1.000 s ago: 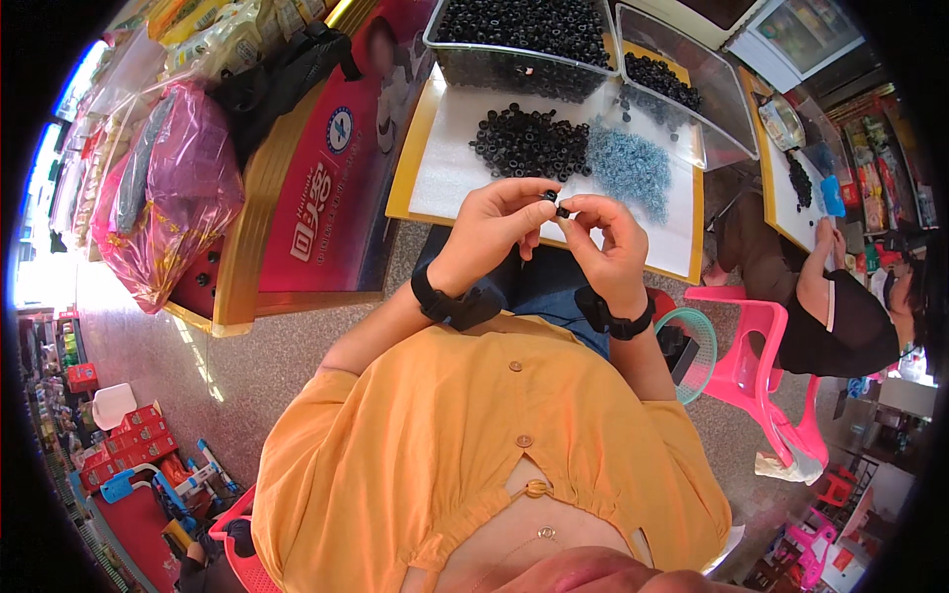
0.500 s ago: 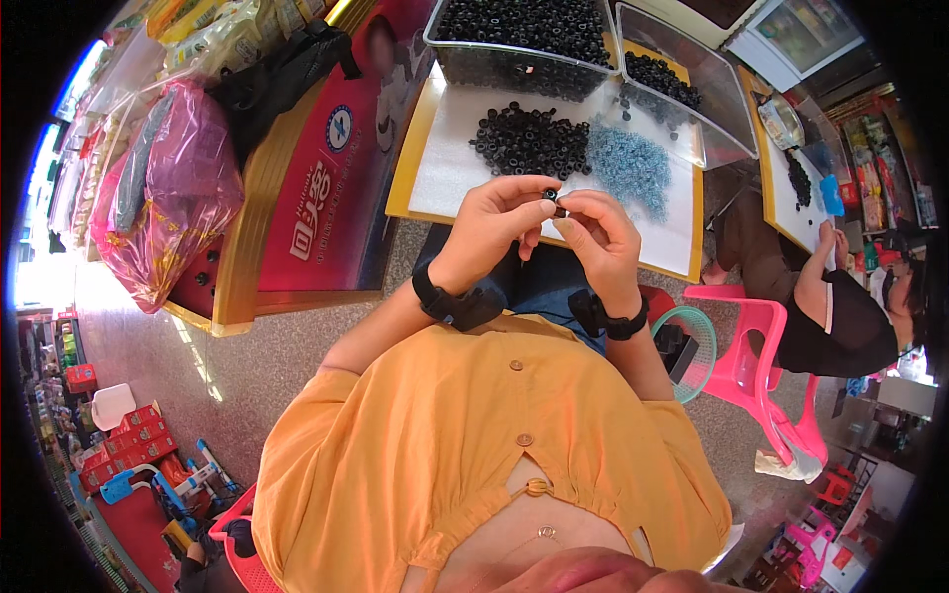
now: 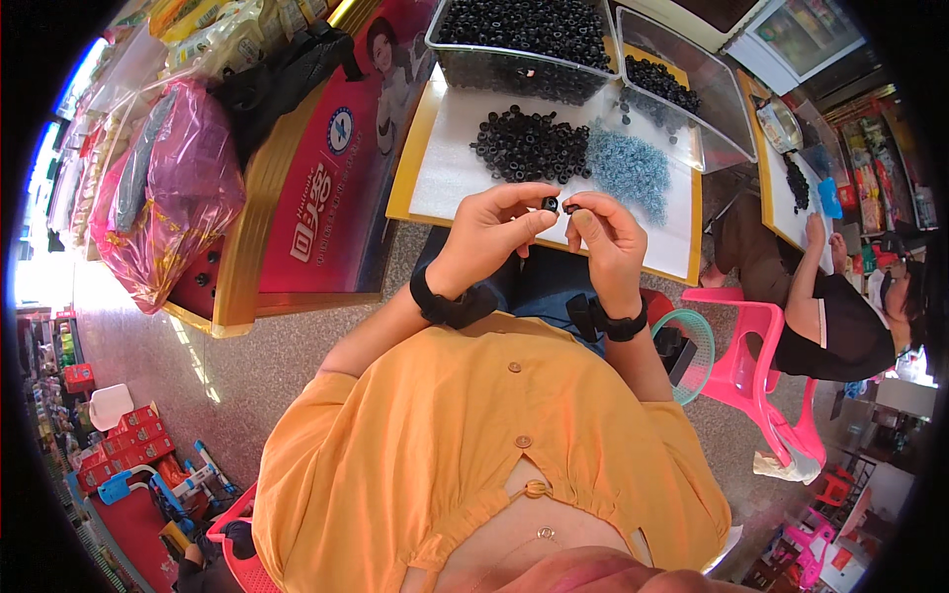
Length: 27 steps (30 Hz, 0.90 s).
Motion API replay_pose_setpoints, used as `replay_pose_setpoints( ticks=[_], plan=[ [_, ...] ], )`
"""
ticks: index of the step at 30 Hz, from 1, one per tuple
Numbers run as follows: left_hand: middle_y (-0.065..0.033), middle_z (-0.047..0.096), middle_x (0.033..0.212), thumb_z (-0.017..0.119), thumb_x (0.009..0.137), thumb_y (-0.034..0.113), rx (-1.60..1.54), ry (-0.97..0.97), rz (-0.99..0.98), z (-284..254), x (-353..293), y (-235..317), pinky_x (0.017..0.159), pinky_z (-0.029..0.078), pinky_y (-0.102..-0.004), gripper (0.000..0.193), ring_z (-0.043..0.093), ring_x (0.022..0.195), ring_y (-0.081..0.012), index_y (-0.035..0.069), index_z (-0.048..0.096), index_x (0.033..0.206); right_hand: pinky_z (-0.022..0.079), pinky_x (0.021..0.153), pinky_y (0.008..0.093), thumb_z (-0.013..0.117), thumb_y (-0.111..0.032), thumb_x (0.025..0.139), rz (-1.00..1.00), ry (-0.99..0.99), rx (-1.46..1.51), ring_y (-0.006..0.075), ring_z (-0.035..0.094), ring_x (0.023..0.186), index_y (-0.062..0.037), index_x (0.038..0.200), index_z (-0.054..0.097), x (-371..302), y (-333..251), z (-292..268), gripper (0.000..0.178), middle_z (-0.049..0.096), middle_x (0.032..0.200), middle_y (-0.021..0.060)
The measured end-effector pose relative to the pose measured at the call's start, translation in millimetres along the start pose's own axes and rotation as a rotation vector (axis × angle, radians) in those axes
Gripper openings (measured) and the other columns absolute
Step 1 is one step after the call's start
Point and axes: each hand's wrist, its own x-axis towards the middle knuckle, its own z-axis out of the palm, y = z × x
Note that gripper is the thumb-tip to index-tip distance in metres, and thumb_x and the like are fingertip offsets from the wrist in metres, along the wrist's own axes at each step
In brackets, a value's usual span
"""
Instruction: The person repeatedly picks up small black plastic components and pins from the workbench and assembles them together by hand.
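My left hand (image 3: 486, 232) pinches a small black ring-shaped part (image 3: 550, 204) between thumb and forefinger. Just to its right, my right hand (image 3: 613, 242) has its thumb and forefinger closed on a small dark piece (image 3: 570, 209), too small to make out. A narrow gap separates the two pieces. Both hands hover over the near edge of a white board with a yellow rim (image 3: 435, 198). Beyond my fingers lies a heap of black ring-shaped parts (image 3: 529, 143), and right beside it a pile of small pale blue pieces (image 3: 631, 170).
Behind the heaps stand a clear bin (image 3: 514, 79) full of black parts and a second clear bin (image 3: 712, 133) holding fewer. At left is a red-sided counter (image 3: 326, 198) with a pink plastic bag (image 3: 183, 198). A pink chair (image 3: 756, 346) and a co-worker (image 3: 840, 316) are at right.
My hands have drawn slightly apart, the right one moving a little right, and a gap now shows between the pieces. The co-worker's arm at right has shifted toward their board.
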Motion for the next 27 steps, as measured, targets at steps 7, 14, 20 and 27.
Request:
replay_pose_setpoints(
  ticks=[7,14,20,27],
  plan=[
    [0.0006,0.063,0.081,0.072,0.087,0.010,0.225,0.038,0.050,2,-5,7,0.053,0.047,-0.0192,0.029,0.056,0.064,-0.0035,0.002,0.068,0.114,0.047,0.060,0.0199,0.065,-0.003,0.092,-0.025,-0.025,-0.058,0.0083,0.058,0.071,0.0031,0.106,0.066,1,-3,4,0.015,0.063,0.102,0.0067],
    [-0.0021,0.065,0.081,0.074,0.084,0.009,0.280,0.062,0.062,0,-7,10,0.054,0.046,-0.0200,0.028,0.058,0.064,-0.0043,0.002,0.069,0.111,0.047,0.060,0.0202,0.065,-0.002,0.091,-0.039,-0.034,-0.126,0.0083,0.058,0.070,0.0032,0.105,0.066,1,-7,7,0.014,0.063,0.101,0.0074],
    [-0.0044,0.066,0.081,0.075,0.083,0.010,0.369,0.060,0.142,2,-7,12,0.055,0.047,-0.0214,0.026,0.059,0.065,-0.0063,0.002,0.071,0.107,0.047,0.058,0.0193,0.066,-0.001,0.090,-0.093,-0.032,-0.177,0.0077,0.058,0.068,0.0033,0.104,0.067,0,-8,8,0.014,0.064,0.101,0.0077],
    [-0.0068,0.067,0.082,0.076,0.082,0.010,0.417,0.066,0.193,0,-7,8,0.058,0.048,-0.0228,0.026,0.061,0.066,-0.0086,0.002,0.071,0.106,0.048,0.058,0.0189,0.067,-0.001,0.090,-0.129,-0.042,-0.278,0.0070,0.059,0.067,0.0021,0.102,0.067,-1,-8,9,0.013,0.064,0.100,0.0077]
  ],
)
